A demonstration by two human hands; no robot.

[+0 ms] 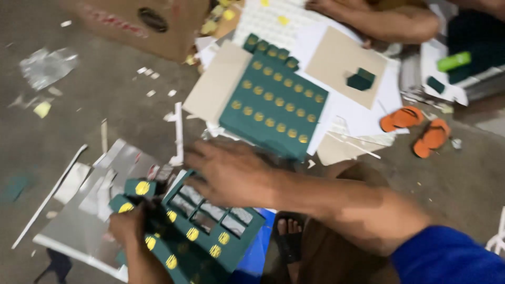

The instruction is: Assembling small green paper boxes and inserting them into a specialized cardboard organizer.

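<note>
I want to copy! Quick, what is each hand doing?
Left hand: closed, gripping the green card sheet.
Right hand: open, fingers spread, resting on the same sheet.

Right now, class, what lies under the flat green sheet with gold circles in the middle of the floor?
Under the green sheet lie brown cardboard and white sheets, showing past its edges. Whatever sits directly beneath its middle is covered.
</note>
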